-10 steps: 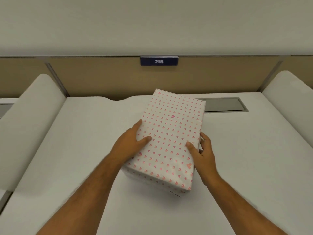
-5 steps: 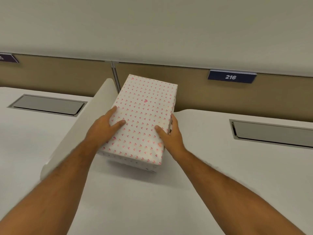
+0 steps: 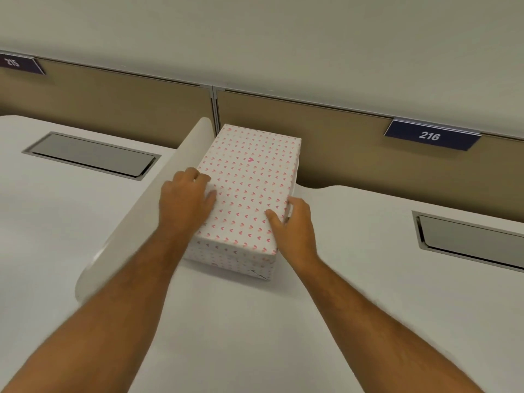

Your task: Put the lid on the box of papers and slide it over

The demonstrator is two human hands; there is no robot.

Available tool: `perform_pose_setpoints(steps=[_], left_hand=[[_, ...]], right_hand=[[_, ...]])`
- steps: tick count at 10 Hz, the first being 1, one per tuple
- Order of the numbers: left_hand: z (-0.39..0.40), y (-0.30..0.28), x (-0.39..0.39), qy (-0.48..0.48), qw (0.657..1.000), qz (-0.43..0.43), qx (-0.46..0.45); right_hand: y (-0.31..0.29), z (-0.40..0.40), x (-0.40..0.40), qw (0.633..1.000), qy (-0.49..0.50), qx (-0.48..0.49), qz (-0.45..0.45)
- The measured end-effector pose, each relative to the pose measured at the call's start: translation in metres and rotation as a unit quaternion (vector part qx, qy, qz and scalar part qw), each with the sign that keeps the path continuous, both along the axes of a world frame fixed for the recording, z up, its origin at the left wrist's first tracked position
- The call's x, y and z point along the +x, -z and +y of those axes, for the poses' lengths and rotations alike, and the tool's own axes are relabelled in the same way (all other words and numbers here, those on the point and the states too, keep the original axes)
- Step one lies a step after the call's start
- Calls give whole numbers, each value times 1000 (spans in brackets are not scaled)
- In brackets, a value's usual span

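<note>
Pink hearts are covering the white box, which is sitting lidded on the white desk with its far end near the tan back panel and its left side just beside the rounded white divider. The left hand is gripping its left edge, fingertips hidden; the right hand is clasping the right edge, thumb on top. Papers inside are hidden. A sign is reading 216.
</note>
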State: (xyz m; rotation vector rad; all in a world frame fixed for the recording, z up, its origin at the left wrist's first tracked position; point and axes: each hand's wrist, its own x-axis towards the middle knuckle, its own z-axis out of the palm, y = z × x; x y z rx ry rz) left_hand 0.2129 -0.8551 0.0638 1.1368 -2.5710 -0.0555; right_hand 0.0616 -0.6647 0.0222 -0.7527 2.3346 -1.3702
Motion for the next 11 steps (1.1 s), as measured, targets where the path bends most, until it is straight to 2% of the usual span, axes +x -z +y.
perform_pose_setpoints(steps=[1,2,3,5,6,8,9,10,11], left_hand=[[61,14,3,-2,999,23,41],[97,35,12,-5,996,41,75],[94,50,26,-11,996,50,79],[40,43,26,-1,997,22,77],[39,45,23,-1,997,17,75],[47,32,24,0,995,-18,99],[56,18,18,-8,988,-86,128],[70,2,10,-32,983,-101,153],[100,0,4,-26,991,-21,128]], right_hand=[[8,36,34,997,-26,-50,-51],[8,48,49,993,-55,-54,-89],[-2,38,50,986,-117,-25,-118],[-12,-5,48,988,-138,9,-70],[-7,-9,47,988,-138,10,-69],[-12,1,45,987,-149,8,-61],[-20,21,42,984,-171,38,-41],[-26,43,41,984,-167,67,-16],[-25,73,38,985,-126,115,12]])
